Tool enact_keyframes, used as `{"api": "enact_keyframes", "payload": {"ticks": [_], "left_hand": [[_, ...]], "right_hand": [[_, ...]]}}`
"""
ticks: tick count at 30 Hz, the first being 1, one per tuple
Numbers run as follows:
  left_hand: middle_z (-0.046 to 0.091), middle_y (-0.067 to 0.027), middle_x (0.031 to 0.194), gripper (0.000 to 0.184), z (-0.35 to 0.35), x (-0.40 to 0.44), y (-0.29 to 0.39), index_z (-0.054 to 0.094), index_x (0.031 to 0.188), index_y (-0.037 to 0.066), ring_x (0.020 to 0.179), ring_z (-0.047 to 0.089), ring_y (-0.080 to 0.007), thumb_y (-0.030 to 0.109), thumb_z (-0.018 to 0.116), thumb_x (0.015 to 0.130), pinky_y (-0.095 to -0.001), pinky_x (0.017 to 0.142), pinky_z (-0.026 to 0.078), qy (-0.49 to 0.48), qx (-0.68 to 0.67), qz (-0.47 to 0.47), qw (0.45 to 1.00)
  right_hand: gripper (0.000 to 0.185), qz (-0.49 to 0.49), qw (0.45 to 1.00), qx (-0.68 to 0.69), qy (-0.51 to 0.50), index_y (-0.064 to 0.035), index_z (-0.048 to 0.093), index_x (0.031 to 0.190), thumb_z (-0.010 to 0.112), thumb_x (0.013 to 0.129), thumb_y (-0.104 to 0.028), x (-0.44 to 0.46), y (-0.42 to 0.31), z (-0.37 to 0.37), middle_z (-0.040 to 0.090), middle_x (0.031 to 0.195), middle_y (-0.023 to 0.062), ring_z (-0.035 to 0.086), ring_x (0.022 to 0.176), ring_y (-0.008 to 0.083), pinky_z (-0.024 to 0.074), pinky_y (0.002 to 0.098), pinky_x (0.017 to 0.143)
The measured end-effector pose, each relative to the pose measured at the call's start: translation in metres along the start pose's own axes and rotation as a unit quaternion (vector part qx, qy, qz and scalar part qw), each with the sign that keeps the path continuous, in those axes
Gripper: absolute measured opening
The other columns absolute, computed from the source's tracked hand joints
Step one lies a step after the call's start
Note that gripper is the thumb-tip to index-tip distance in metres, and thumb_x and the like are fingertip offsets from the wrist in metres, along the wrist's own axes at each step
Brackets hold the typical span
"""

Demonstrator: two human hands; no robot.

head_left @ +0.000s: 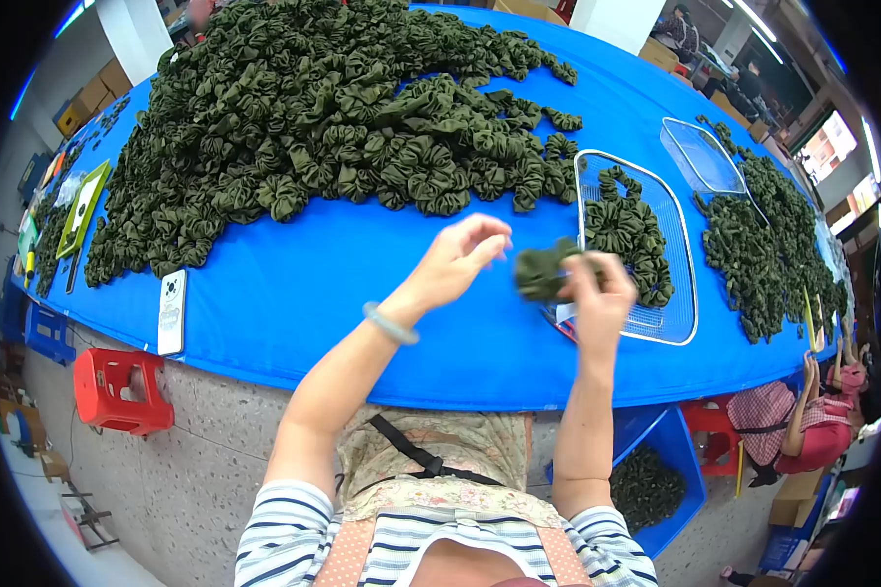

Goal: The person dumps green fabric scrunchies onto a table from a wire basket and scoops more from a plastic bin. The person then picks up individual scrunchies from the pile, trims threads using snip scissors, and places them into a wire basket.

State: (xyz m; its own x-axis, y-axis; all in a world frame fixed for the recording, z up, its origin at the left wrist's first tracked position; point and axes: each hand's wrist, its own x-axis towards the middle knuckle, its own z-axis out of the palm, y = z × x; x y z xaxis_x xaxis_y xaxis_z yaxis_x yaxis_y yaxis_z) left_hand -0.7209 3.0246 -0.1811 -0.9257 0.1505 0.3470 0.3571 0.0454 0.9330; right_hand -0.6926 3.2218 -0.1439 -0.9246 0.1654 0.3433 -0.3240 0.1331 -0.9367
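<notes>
Between hands [452, 259] [600, 292], blurred green scrunchie [538, 275]

**One head-worn view, facing forward and down**

A single camera on the person's head looks over the wearer's own chest, where the striped shirt [284, 528] fills the bottom edge at very close range. The left hand [457, 259] and right hand [602, 289] stand near the middle, seen from above and behind, with both forearms stretching away from the lens. The blue tabletop [284, 284] spans the view. The wide lens bows its near edge and leaves rounded black corners. Farther off and smaller, a pillar [612, 27] rises at the top; the floor [230, 421] shows lower left.
</notes>
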Motion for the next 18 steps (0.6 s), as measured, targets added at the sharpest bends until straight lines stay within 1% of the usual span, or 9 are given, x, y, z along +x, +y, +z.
{"api": "enact_keyframes", "payload": {"ticks": [2, 3, 5, 6, 9, 10, 12, 15, 18], "left_hand": [[0.057, -0.0100, 0.093, 0.027, -0.012, 0.032, -0.024, 0.058, 0.096, 0.003, 0.086, 0.054, -0.0220, 0.019, 0.069, 0.077, -0.0326, 0.073, 0.045, 0.112, 0.307, 0.103, 0.940], [0.056, -0.0117, 0.094, 0.031, -0.023, 0.044, -0.039, 0.058, 0.094, 0.003, 0.090, 0.054, -0.0259, 0.018, 0.074, 0.072, -0.0356, 0.076, 0.046, 0.180, 0.448, 0.132, 0.866], [0.055, -0.0118, 0.094, 0.032, -0.045, 0.057, -0.052, 0.059, 0.089, 0.003, 0.090, 0.053, -0.0299, 0.019, 0.075, 0.068, -0.0395, 0.076, 0.046, 0.193, 0.572, 0.052, 0.795], [0.055, -0.0112, 0.095, 0.032, -0.060, 0.060, -0.073, 0.059, 0.088, 0.003, 0.091, 0.052, -0.0289, 0.020, 0.076, 0.067, -0.0396, 0.074, 0.046, 0.146, 0.602, 0.031, 0.784], [0.060, -0.0076, 0.093, 0.020, -0.069, 0.058, -0.072, 0.061, 0.092, 0.002, 0.083, 0.054, -0.0215, 0.017, 0.068, 0.080, -0.0355, 0.071, 0.044, 0.238, 0.333, 0.043, 0.911], [0.062, -0.0004, 0.095, 0.014, -0.067, 0.051, -0.062, 0.061, 0.097, 0.005, 0.083, 0.055, -0.0124, 0.016, 0.058, 0.088, -0.0297, 0.070, 0.043, 0.195, 0.032, -0.073, 0.978], [0.061, 0.0004, 0.104, 0.023, -0.055, 0.018, -0.022, 0.055, 0.113, 0.008, 0.093, 0.054, -0.0095, 0.020, 0.053, 0.093, -0.0267, 0.077, 0.041, 0.152, -0.298, -0.108, 0.936], [0.059, -0.0050, 0.108, 0.028, -0.029, -0.026, 0.003, 0.050, 0.121, 0.004, 0.099, 0.055, -0.0133, 0.014, 0.049, 0.095, -0.0283, 0.084, 0.044, 0.091, -0.485, -0.069, 0.867], [0.057, -0.0063, 0.114, 0.033, -0.007, -0.055, 0.010, 0.048, 0.123, 0.003, 0.106, 0.053, -0.0160, 0.014, 0.050, 0.093, -0.0317, 0.092, 0.041, 0.065, -0.427, -0.052, 0.900]], "right_hand": [[0.023, -0.096, 0.975, -0.155, 0.126, 0.0035, 0.063, 0.095, 0.070, 0.080, -0.013, 0.027, 0.001, -0.033, 0.062, 0.083, 0.0064, 0.059, 0.073, 0.0138, 0.0466, 0.0261, 0.065], [0.043, -0.050, 0.968, -0.216, 0.121, 0.0042, 0.058, 0.112, 0.072, 0.078, -0.018, 0.035, 0.005, -0.053, 0.061, 0.104, 0.0147, 0.058, 0.096, 0.0236, 0.0451, 0.0341, 0.084], [0.057, -0.152, 0.875, -0.421, 0.186, 0.0035, 0.050, 0.124, 0.072, 0.077, -0.020, 0.034, 0.002, -0.063, 0.053, 0.122, 0.0199, 0.050, 0.112, 0.0303, 0.0390, 0.0388, 0.095], [0.059, -0.131, 0.902, -0.374, 0.170, 0.0023, 0.047, 0.127, 0.071, 0.077, -0.017, 0.028, -0.004, -0.061, 0.047, 0.128, 0.0208, 0.043, 0.119, 0.0345, 0.0342, 0.0414, 0.100], [0.038, -0.112, 0.970, -0.186, 0.112, 0.0028, 0.055, 0.116, 0.066, 0.082, -0.011, 0.010, 0.003, -0.051, 0.057, 0.115, 0.0136, 0.055, 0.105, 0.0226, 0.0430, 0.0325, 0.090], [0.032, -0.076, 0.984, -0.134, 0.088, 0.0025, 0.057, 0.113, 0.064, 0.084, -0.009, 0.004, 0.003, -0.043, 0.059, 0.110, 0.0110, 0.056, 0.100, 0.0191, 0.0442, 0.0300, 0.087], [0.021, -0.003, 1.000, 0.010, 0.024, 0.0008, 0.061, 0.107, 0.060, 0.087, -0.008, -0.006, 0.005, -0.021, 0.062, 0.101, 0.0075, 0.059, 0.091, 0.0142, 0.0461, 0.0263, 0.081], [0.031, 0.106, 0.982, 0.114, -0.108, 0.0009, 0.056, 0.116, 0.061, 0.088, -0.011, -0.010, 0.009, 0.008, 0.062, 0.104, 0.0081, 0.059, 0.094, 0.0139, 0.0468, 0.0261, 0.081], [0.037, 0.222, 0.892, 0.350, -0.182, 0.0027, 0.052, 0.119, 0.061, 0.088, -0.015, -0.012, 0.008, 0.030, 0.062, 0.102, 0.0083, 0.059, 0.092, 0.0139, 0.0480, 0.0260, 0.079]]}}
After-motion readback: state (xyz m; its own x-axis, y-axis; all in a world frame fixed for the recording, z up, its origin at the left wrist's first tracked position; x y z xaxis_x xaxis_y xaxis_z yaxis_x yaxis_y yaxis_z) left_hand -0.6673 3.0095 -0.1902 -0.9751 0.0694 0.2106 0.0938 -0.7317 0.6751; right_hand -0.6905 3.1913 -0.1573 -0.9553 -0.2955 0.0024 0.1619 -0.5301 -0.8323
